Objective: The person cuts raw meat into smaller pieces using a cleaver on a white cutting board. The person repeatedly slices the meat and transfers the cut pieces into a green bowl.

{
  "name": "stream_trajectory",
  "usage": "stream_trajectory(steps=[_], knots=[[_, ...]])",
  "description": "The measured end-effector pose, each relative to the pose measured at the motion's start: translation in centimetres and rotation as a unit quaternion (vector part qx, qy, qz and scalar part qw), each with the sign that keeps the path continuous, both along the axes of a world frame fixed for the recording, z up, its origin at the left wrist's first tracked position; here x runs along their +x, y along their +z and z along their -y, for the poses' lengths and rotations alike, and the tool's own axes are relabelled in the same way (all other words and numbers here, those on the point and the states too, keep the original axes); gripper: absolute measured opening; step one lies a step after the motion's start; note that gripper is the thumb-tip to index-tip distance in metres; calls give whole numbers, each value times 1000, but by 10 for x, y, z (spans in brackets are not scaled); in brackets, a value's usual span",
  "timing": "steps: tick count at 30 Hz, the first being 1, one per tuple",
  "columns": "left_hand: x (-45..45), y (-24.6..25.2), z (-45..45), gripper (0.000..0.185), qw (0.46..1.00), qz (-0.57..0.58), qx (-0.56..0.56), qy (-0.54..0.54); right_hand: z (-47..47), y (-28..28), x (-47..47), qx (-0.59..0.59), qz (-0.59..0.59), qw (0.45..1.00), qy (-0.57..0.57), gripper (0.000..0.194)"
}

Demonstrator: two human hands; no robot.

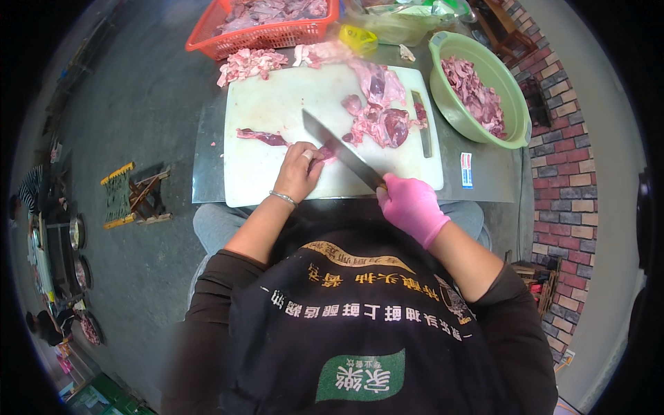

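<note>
My right hand (411, 206), in a pink glove, is closed round the handle of a long-bladed knife (345, 151). Its blade slants up and left over a white cutting board (280, 98), beside a piece of raw meat (326, 154). My left hand (301, 170), bare with a ring and a bracelet, presses that piece on the board with bent fingers. A thin strip of meat (263, 137) lies just left of these fingers. Larger raw pieces (386, 124) lie at the board's right, near its handle slot. Whether the blade touches the meat cannot be told.
Behind the board stand a red plastic basket (264, 40) of meat and a heap of trimmings (251, 65). A green basin (511, 111) of cut meat is at the right. A small printed packet (467, 170) lies below it. A folding stool (136, 194) stands on the floor at left.
</note>
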State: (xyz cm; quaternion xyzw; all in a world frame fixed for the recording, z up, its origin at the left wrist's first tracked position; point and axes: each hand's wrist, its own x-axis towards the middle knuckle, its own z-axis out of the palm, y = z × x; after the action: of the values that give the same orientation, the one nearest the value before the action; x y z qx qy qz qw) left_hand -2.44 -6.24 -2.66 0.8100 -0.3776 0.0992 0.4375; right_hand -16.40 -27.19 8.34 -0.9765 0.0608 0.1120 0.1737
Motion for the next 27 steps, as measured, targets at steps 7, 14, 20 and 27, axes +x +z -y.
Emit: stream_trajectory(steps=[7,14,20,27], knots=[[4,-7,4,8,999,-28,5,-16,-34,-9,45,-11,-58,998,19,23],[-2,2,-5,15,999,11,35,1,-58,-20,119,46,-106,993,-16,23],[2,24,9,14,956,-254,93,114,17,-20,6,18,-17,997,-71,29],[-19,18,62,10,988,-141,52,39,38,5,-12,-45,5,989,-139,25]])
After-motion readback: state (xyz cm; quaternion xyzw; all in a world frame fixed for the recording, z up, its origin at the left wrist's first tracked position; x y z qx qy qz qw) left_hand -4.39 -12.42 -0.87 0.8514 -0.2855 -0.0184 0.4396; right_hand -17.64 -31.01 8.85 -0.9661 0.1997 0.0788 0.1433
